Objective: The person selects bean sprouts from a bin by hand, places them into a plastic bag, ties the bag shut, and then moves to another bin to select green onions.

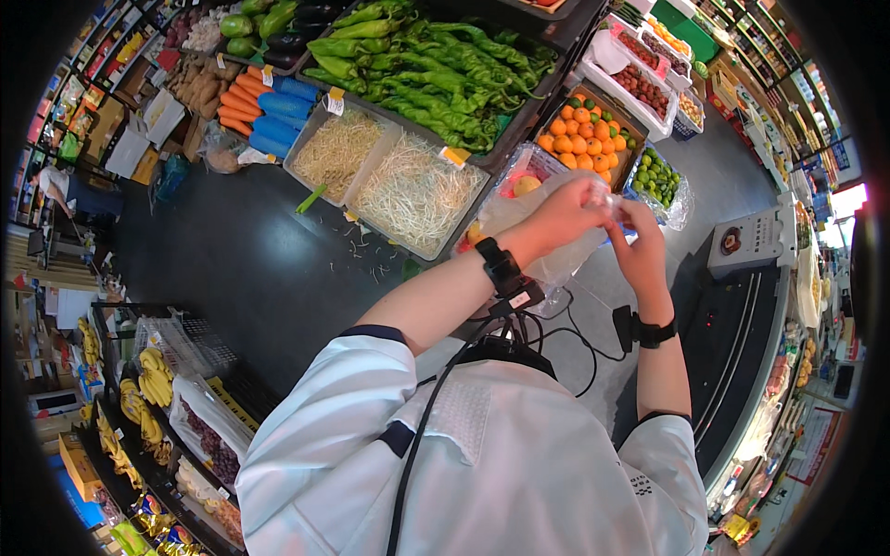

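Note:
A thin translucent plastic bag [511,214] is held up between my two hands over the produce. My left hand [580,208] pinches the bunched top of the bag, its fingers bent. At the same top edge the fingertips of my right hand [636,226] also grip the plastic. Below the bag, partly hidden, stands a basket with yellow round fruit [526,185]. Just beyond my hands is a cardboard box of oranges [584,142], some of them green. Green limes [655,177] lie in a blue crate to the right of it.
Two bins of bean sprouts [417,194] stand left of my hands, with long green peppers [445,76] behind. Black cables [573,333] hang by my waist. A white carton [751,240] sits at the right on a dark counter. A person [62,191] bends at the far left.

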